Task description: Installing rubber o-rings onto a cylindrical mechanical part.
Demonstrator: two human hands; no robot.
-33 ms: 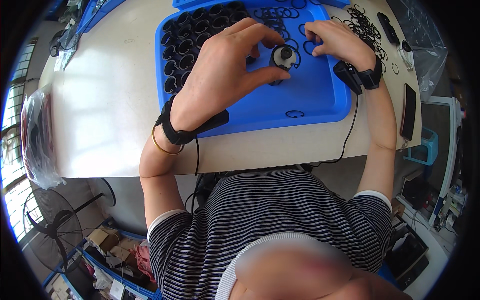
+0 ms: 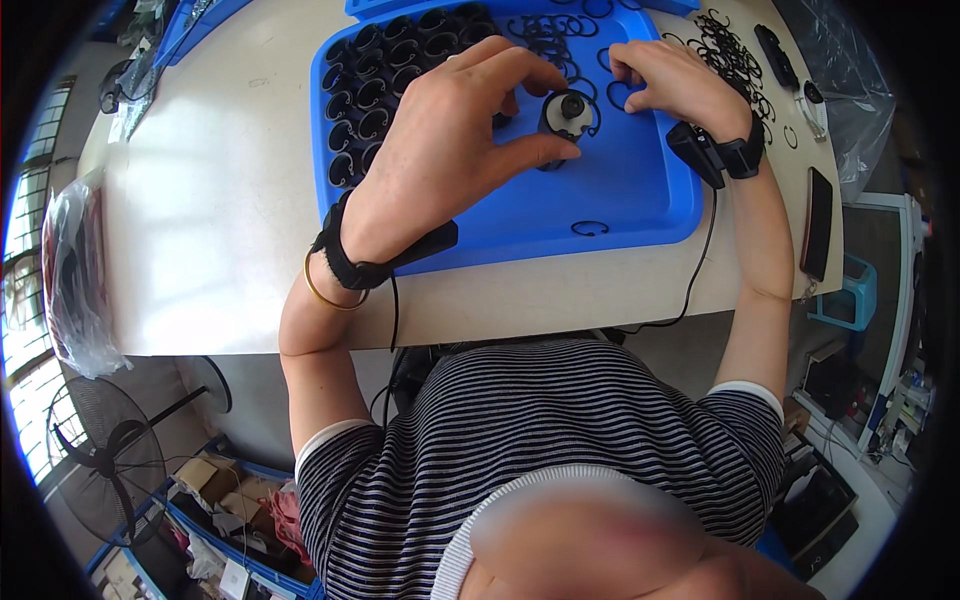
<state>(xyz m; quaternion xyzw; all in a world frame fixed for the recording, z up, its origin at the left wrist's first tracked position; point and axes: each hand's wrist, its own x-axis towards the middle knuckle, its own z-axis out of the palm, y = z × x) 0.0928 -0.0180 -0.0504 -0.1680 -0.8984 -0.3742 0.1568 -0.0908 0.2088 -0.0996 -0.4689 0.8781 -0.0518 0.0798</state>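
Note:
My left hand curves round a short dark cylinder with a pale top, thumb on its near side and fingers on its far side. A black snap ring sits around the top, and a dark round knob stands at its centre. Over the right part of the blue tray, my right hand has its fingers half curled, thumb and forefinger apart. Another black snap ring is beside its thumb tip; whether they touch I cannot tell.
Rows of black cylinders fill the tray's left side. Loose snap rings lie at its back, and a single snap ring near its front. More rings are heaped on the table at right, near a dark flat case. Cables trail from both wrists.

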